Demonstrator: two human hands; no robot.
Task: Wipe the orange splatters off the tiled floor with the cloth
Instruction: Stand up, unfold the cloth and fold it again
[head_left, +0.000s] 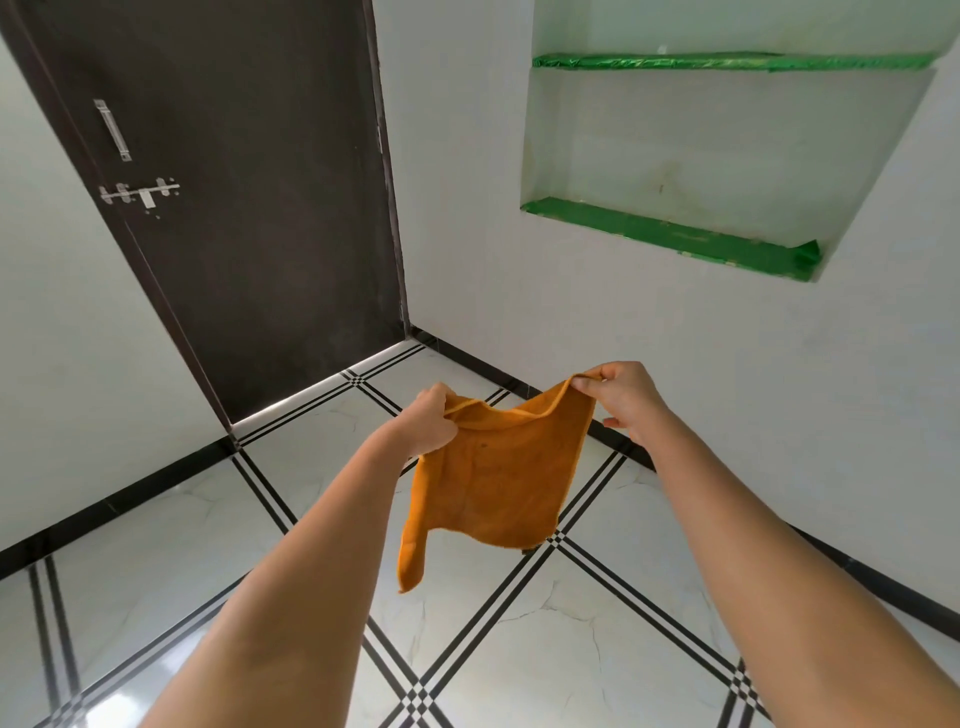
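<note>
Two bare forearms reach out from the bottom of the view, and between them hangs the orange cloth (496, 478), held up in the air above the tiled floor (561, 639). The left hand (428, 421) has its grip closed on the cloth's upper left corner, fingers bunched tight around the fabric. The right hand (623, 397) pinches the upper right corner between thumb and fingers, a touch higher than the left. The top edge sags between the two grips, and the rest drapes straight down below them, one lower corner trailing longer on the left side. The cloth does not touch the floor. No orange splatters can be made out on the pale marble tiles with their black stripes. Beyond, a dark door (249, 208) stands shut, and a wall niche with green-lined shelves (675, 234) sits to the right.
</note>
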